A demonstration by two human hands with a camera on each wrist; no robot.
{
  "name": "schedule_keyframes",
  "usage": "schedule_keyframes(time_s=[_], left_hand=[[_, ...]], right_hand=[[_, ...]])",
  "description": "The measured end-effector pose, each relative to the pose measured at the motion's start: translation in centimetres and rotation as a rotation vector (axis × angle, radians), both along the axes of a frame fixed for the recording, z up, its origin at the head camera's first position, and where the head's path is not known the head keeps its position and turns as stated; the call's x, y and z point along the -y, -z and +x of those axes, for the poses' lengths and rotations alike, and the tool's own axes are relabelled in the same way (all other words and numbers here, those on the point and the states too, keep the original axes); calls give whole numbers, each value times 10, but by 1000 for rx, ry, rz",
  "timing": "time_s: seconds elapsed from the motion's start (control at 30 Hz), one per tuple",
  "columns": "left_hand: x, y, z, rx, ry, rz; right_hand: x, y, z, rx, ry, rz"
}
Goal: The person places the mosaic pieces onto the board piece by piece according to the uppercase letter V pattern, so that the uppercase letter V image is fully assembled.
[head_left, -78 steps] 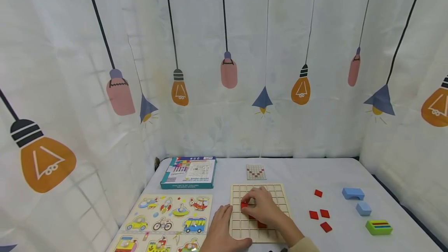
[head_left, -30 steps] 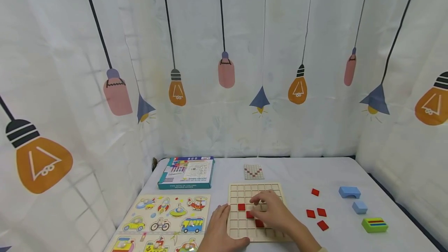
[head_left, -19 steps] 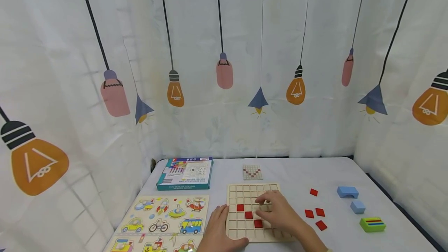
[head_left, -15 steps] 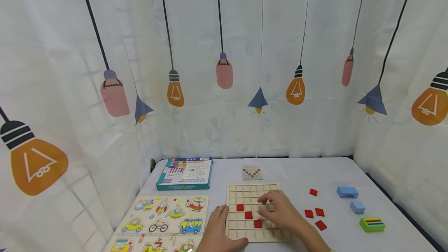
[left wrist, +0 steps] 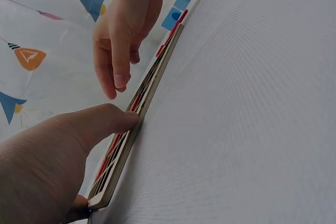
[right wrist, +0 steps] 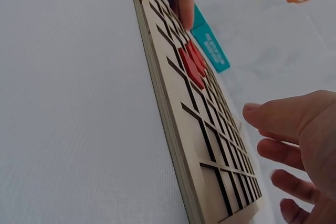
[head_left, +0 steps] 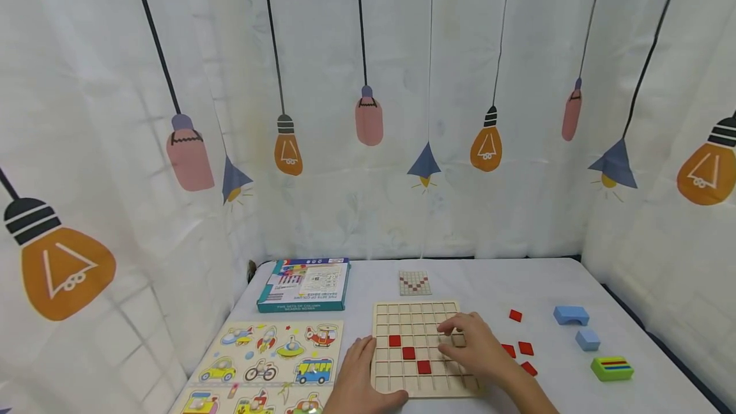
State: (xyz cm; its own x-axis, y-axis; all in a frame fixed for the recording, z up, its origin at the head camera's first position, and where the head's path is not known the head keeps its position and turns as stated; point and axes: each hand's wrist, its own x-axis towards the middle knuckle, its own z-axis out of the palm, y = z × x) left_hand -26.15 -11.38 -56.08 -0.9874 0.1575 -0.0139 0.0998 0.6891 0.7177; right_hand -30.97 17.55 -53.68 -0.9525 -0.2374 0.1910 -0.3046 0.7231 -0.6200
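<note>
Nearest, the left hand still braces the wooden grid board's left edge with flat fingers. Meanwhile the right hand, fingers loose and empty, has drifted rightward off the three seated red tiles toward the loose red tiles, so another pickup seems likely.

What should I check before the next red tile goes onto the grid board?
1. Grid board steadied: ok, left hand rests against its left edge.
2. Right hand free: ok, relaxed fingers over the board, holding nothing.
3. Placed red tiles seated: ok, three flat in a diagonal.
4. Loose red tiles within reach: ok, just right of the board.
5. Pattern card visible: ok, uncovered behind the board.
6. Next cell correct: cannot tell.
</note>
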Motion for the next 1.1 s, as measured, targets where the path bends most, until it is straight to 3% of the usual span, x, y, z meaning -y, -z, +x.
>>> schedule_keyframes(time_s=[0.87,1.1], left_hand=[[1,1,0,-14,16,5],[2,3,-1,-10,13,10]], right_hand=[[-52,-13,10,41,100,-31],[-76,-12,8,65,84,-20]])
